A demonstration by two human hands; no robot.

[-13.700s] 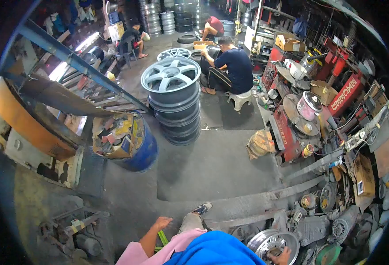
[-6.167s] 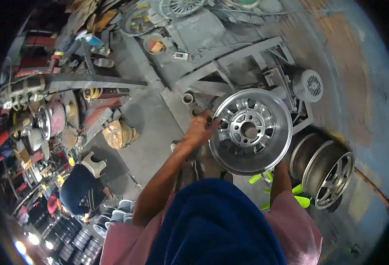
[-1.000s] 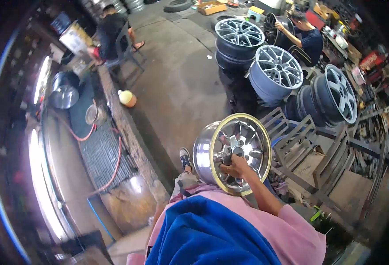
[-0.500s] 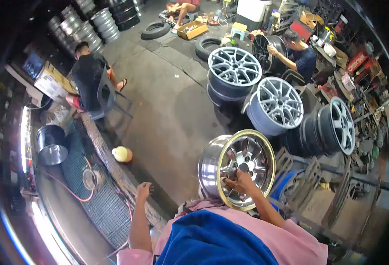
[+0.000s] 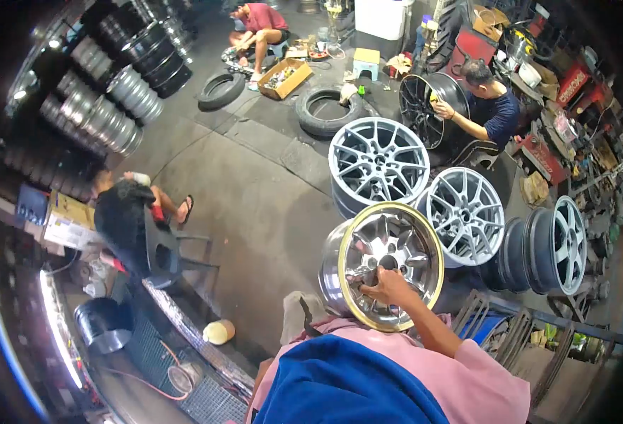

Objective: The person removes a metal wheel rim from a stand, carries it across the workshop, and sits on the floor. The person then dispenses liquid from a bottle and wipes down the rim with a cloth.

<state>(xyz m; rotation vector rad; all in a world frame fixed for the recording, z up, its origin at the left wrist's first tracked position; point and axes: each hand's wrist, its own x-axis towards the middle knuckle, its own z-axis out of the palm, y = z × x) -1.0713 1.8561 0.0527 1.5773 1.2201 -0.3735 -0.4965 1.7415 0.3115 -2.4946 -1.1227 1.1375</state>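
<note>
My right hand [image 5: 390, 286] grips a polished silver wheel rim [image 5: 336, 272] with a yellowish lip. Its fingers hook in at the hub and spokes, partly hidden inside. Tilted on its side, the rim is held close against my front. My left hand is out of sight; only a sliver of that arm shows beside my pink shirt. Just beyond the rim are a grey multi-spoke wheel [image 5: 380, 161] and a second grey wheel [image 5: 465, 218].
To the left, a person sits on a dark chair [image 5: 161, 247]. Another person handles a black wheel [image 5: 422, 113]; a third sits farther back. Tires [image 5: 311, 126] lie on the floor. A yellowish jug [image 5: 219, 331] stands near the low ledge [image 5: 198, 336]. Metal racks [image 5: 520, 332] are at right.
My view has shifted, showing more of the back of the shop. My left hand has dropped out of view. The right hand keeps its grip on the rim.
</note>
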